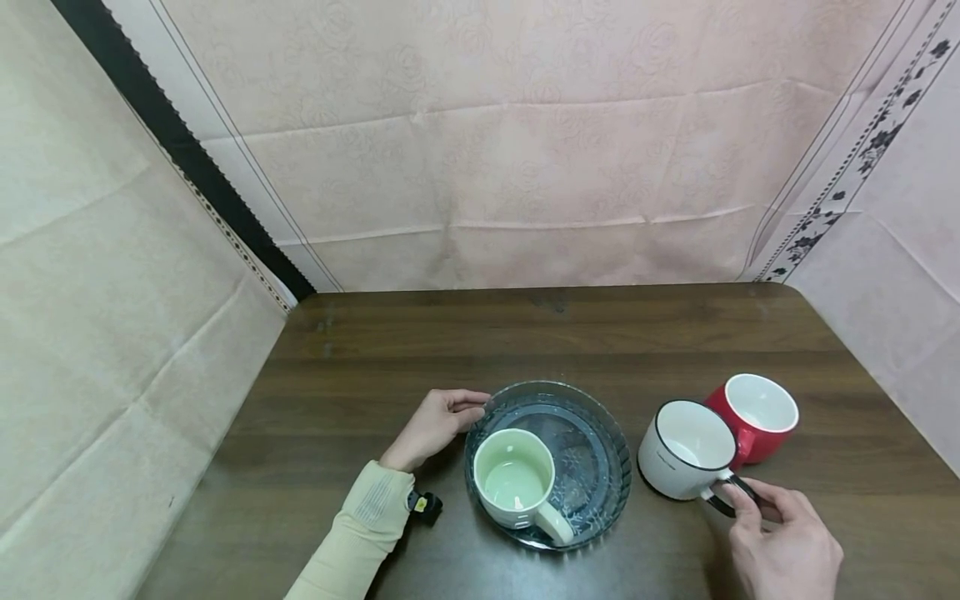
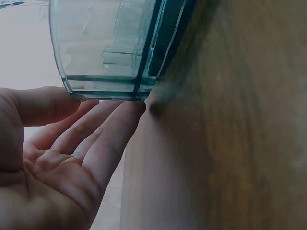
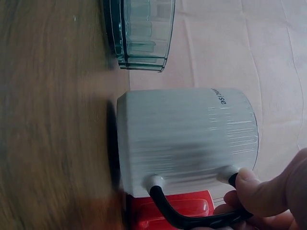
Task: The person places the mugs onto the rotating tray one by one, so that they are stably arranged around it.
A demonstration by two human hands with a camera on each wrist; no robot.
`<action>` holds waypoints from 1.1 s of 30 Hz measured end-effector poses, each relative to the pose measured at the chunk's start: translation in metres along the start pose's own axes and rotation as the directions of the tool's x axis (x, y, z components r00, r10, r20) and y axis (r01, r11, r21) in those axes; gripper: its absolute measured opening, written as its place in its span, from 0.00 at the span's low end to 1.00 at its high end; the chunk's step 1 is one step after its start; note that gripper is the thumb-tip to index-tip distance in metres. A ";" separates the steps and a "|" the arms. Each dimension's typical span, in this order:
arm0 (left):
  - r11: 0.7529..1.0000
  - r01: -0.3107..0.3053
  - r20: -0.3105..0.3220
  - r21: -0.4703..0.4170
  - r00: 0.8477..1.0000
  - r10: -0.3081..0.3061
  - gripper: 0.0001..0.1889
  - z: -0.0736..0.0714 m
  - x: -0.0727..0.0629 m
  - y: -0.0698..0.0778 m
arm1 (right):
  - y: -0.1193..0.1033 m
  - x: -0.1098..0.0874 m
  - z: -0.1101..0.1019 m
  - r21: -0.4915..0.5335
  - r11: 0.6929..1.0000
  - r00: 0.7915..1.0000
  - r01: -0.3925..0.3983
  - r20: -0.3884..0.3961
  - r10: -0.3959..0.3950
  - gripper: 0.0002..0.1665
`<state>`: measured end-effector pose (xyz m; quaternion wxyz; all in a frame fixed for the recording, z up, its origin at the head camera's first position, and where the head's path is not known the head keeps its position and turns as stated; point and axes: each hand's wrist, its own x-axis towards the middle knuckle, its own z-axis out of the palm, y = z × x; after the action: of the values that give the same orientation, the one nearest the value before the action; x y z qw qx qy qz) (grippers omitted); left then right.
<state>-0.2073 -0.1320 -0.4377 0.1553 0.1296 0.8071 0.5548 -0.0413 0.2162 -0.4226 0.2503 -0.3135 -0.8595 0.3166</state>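
In the head view a pale green mug (image 1: 513,475) stands inside a clear blue-green glass dish (image 1: 592,421), its handle toward the dish's near right side. My left hand (image 1: 438,429) touches the dish's left edge with fairly straight fingers; the left wrist view shows thumb and fingertips against the glass wall (image 2: 100,52). Right of the dish is a white mug (image 1: 678,462) with black rim and black handle. My right hand (image 1: 787,533) pinches that handle (image 3: 180,218) between thumb and fingers. Whether the white mug's base touches the table cannot be told.
A red mug (image 1: 765,433) with a white inside stands just behind and right of the white mug. The brown wooden table (image 1: 360,350) ends at a pale cloth backdrop (image 1: 525,167), with more cloth at left and right.
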 end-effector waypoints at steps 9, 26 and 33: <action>1.000 0.002 -0.012 -0.006 1.000 -0.002 0.13 0.001 -0.001 -0.001 | -0.001 -0.001 -0.003 0.047 0.998 0.998 0.042 -0.048 -0.040 0.13; 1.000 -0.025 -0.010 0.011 1.000 0.025 0.13 0.001 0.001 -0.001 | -0.005 -0.002 -0.004 0.094 0.984 0.980 0.150 -0.146 -0.135 0.10; 1.000 -0.021 0.001 -0.023 1.000 0.021 0.14 0.001 0.002 -0.002 | -0.007 -0.002 -0.004 0.110 0.979 0.976 0.173 -0.153 -0.155 0.08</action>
<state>-0.2087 -0.1312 -0.4397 0.1513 0.1368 0.7992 0.5653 -0.0406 0.2123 -0.4157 0.3558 -0.2474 -0.8411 0.3236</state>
